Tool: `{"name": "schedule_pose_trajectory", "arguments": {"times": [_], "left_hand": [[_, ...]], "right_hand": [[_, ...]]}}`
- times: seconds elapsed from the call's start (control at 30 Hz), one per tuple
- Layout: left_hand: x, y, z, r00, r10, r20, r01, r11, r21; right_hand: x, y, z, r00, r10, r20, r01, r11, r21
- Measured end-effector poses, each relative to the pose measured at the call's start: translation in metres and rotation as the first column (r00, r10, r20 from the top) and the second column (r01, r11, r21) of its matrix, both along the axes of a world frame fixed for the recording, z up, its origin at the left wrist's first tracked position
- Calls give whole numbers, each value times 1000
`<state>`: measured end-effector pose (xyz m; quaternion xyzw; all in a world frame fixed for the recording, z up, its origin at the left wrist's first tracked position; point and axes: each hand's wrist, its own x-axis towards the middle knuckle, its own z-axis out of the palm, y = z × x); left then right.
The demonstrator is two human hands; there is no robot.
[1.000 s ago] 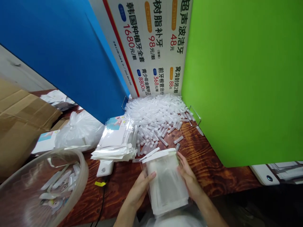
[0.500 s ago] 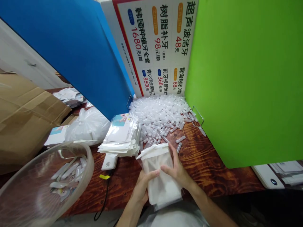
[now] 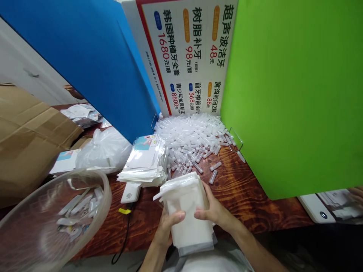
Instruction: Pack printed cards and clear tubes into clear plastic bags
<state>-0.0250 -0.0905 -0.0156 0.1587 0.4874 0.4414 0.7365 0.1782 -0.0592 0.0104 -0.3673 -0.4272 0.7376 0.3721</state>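
Note:
Between my two hands is a stack of clear plastic bags (image 3: 190,223), white inside, held above the table's front edge. My left hand (image 3: 167,224) grips its left side with the thumb lying on top. On the right side my right hand (image 3: 211,209) does the same, fingers behind the stack and thumb on its face. Just beyond lies a heap of small clear tubes with white ends (image 3: 190,136), a few of them loose near my right hand. To the left of the heap stands a pile of packed bags with printed cards (image 3: 144,160).
Tall blue (image 3: 85,56), white printed (image 3: 184,56) and green (image 3: 289,94) boards surround the heap. A translucent tub (image 3: 106,211) with small pieces stands at left, near a tied plastic bag (image 3: 103,149) and a cardboard box (image 3: 31,139). White devices (image 3: 130,193) lie on the table; another person's hand (image 3: 356,196) shows at far right.
The stack has turned more upright and squarer between my hands, and my left thumb has slid toward its left side. A person's hand has come into view at the right edge.

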Motion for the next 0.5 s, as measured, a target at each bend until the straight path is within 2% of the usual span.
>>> {"name": "schedule_pose_trajectory", "arguments": {"times": [0.13,0.23,0.4,0.5], "left_hand": [[-2,2,-4,997,3,73,1,998,-61],[0,0,1,997,41,61,-38,998,-59],[12,-4,25,996,83,-16,-84,996,-16],[6,-16,28,993,111,-35,-111,994,21]], "right_hand": [[-8,1,3,991,-23,129,13,997,75],[-12,3,4,981,-21,193,-4,992,129],[-14,6,-1,992,54,114,-57,998,27],[-21,1,2,999,42,30,-42,999,-19]]}}
